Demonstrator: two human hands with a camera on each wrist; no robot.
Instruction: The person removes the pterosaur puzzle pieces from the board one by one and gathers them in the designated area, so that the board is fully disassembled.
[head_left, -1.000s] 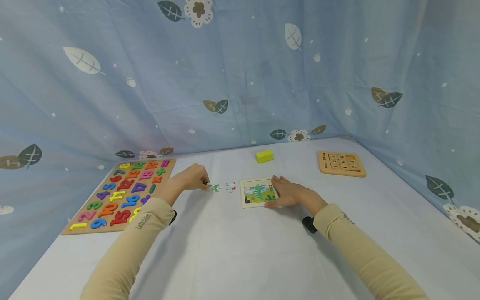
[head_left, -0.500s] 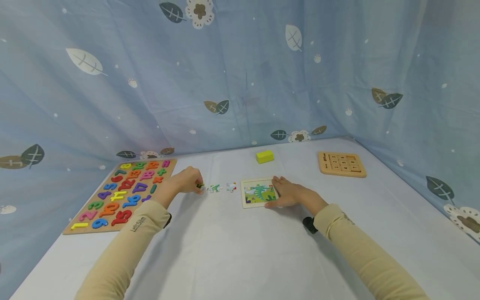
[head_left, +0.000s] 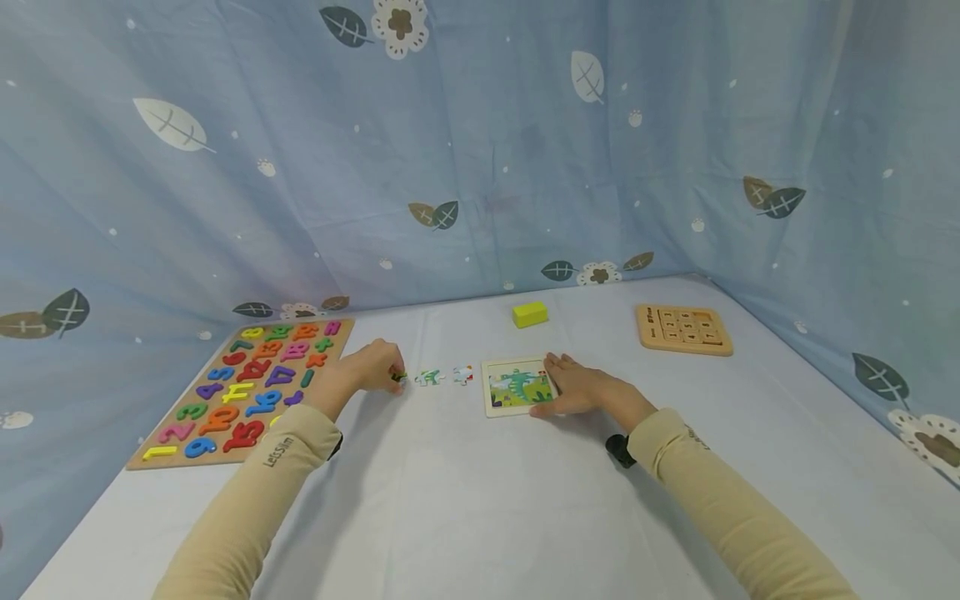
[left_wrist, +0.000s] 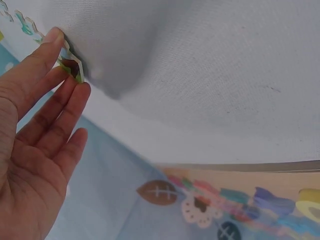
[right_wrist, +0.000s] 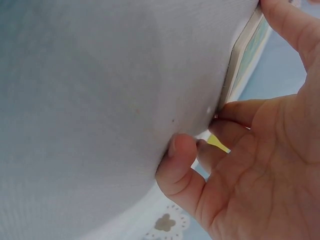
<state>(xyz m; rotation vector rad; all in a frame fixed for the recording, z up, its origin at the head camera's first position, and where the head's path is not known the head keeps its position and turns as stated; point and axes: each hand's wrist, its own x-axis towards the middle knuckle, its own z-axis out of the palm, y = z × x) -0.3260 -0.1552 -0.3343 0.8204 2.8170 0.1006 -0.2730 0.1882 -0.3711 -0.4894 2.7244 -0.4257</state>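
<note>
My left hand (head_left: 375,364) pinches a small jigsaw piece (left_wrist: 73,66) between thumb and fingers, close over the white table. In the left wrist view, the piece is edge-on, with brown and green print. Just right of that hand lie two loose pieces, a green-and-white jigsaw piece (head_left: 430,377) and a white-and-red jigsaw piece (head_left: 462,374). Further right is a dinosaur jigsaw puzzle (head_left: 520,386) in a pale frame (head_left: 486,396). My right hand (head_left: 576,386) holds that frame's right side, thumb at the near corner and fingers along the far one; the other fingertips rest on the cloth.
On the left lies a wooden number board (head_left: 247,387) with coloured digits. A yellow block (head_left: 530,314) stands behind the puzzle, and a wooden number-slide board (head_left: 684,329) lies at the back right. A blue patterned curtain (head_left: 480,150) hangs along the table's back.
The left hand has moved a little left with its jigsaw piece, leaving the green-and-white piece in fuller view. My right hand and the framed puzzle have stayed in place.
</note>
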